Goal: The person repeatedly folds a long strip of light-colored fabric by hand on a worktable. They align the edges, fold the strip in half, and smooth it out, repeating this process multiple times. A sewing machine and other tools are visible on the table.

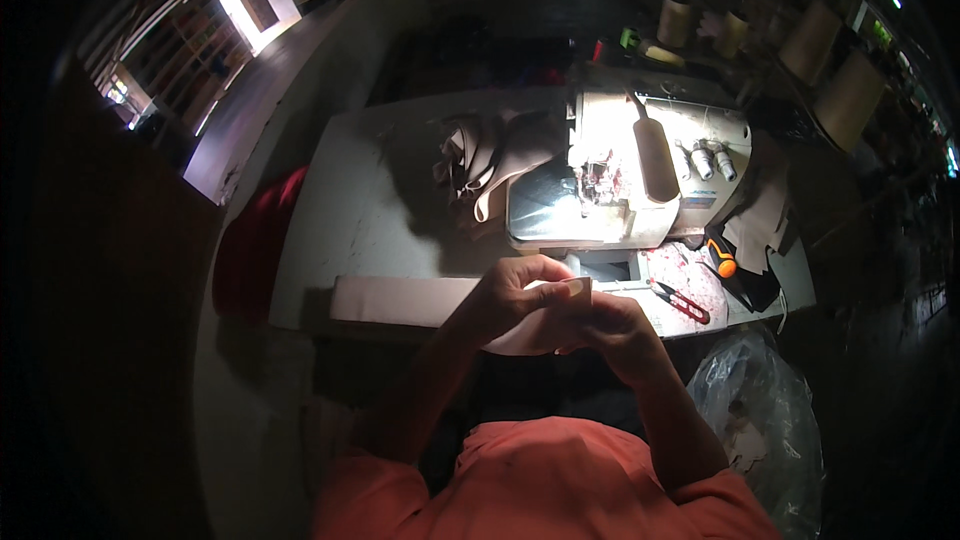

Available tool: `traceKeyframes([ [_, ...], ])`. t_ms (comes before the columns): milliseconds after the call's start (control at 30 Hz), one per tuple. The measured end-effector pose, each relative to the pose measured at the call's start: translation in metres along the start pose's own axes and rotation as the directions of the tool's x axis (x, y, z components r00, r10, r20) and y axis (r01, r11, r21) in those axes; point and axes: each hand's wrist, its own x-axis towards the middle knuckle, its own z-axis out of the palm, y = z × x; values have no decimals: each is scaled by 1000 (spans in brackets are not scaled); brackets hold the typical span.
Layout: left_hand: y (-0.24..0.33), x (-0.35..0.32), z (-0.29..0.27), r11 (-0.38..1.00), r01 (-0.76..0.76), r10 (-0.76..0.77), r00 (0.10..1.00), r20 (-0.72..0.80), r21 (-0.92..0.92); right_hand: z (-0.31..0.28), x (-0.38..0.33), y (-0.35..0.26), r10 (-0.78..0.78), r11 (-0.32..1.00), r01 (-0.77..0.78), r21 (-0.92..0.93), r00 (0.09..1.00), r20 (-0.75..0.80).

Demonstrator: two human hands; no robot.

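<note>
At the table's front edge, my left hand [522,290] pinches a pale pink strip of fabric [405,301] between thumb and fingers. My right hand [622,332] grips the same strip beside it, its fingers partly hidden under a fold. Leftward from my hands, the strip lies along the table edge, and a curved part hangs below them. Just beyond my hands stands a lit white sewing machine [655,225]. Thread snips [682,302] with red handles lie to the right of my right hand.
Crumpled fabric [500,155] lies on the white table [350,200] left of the machine. An orange-and-black tool [722,258] rests at the right. A clear plastic bag [765,400] hangs below the right edge. Thread cones [675,22] stand behind; red cloth [255,250] is at left.
</note>
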Motion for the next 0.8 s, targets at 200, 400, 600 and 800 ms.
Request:
traceKeyframes([
  [200,18,3,8,993,-14,41,974,-223,121,-4,0,2,40,997,-32,64,991,-126],
  [400,8,47,0,707,-115,378,896,-235,698,-19,35,13,-46,985,92,149,957,-288],
  [600,-5,63,-4,292,-257,507,859,78,921,-19,44,38,-159,979,200,37,867,-472],
  [800,-7,80,-20,439,-229,425,905,24,868,-24,53,31,-113,983,159,92,918,-381],
])
